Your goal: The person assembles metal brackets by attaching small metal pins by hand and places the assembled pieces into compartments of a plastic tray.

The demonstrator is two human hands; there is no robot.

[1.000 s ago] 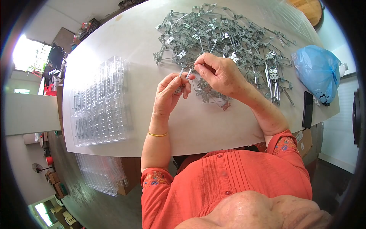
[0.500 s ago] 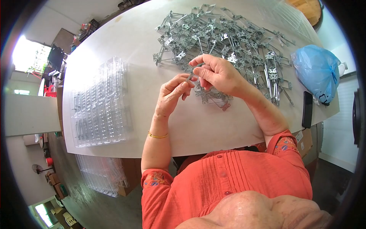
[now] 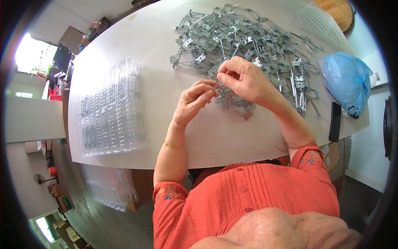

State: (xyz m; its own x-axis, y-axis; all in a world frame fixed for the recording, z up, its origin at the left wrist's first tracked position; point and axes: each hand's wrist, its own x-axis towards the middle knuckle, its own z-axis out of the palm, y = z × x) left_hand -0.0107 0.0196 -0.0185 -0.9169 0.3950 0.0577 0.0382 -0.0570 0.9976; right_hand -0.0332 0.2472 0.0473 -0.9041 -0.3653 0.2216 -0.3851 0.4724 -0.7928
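My left hand (image 3: pixel 194 103), a gold bangle on its wrist, is closed in a pinch on a small metal bracket (image 3: pixel 216 84); only a bit of the metal shows at the fingertips. Close by on the right, my right hand (image 3: pixel 244 81) has its thumb and forefinger pressed together at the bracket's upper end. Whether it grips that same part or another is hidden by the fingers. Just beyond both hands lies a tangled pile of grey metal brackets with thin rods (image 3: pixel 232 37). A few of these pieces lie under my right hand.
Clear plastic blister trays (image 3: pixel 110 112) holding rows of parts lie on the white table (image 3: pixel 232 145) at left. To the right are a tied blue plastic bag (image 3: pixel 346 81) and a black phone (image 3: pixel 335 122). More clear trays (image 3: pixel 107 186) sit below the table's left edge.
Both hands have shifted slightly to the right. My right hand's fingers have curled in more tightly, and the fingertips of the two hands remain close together.
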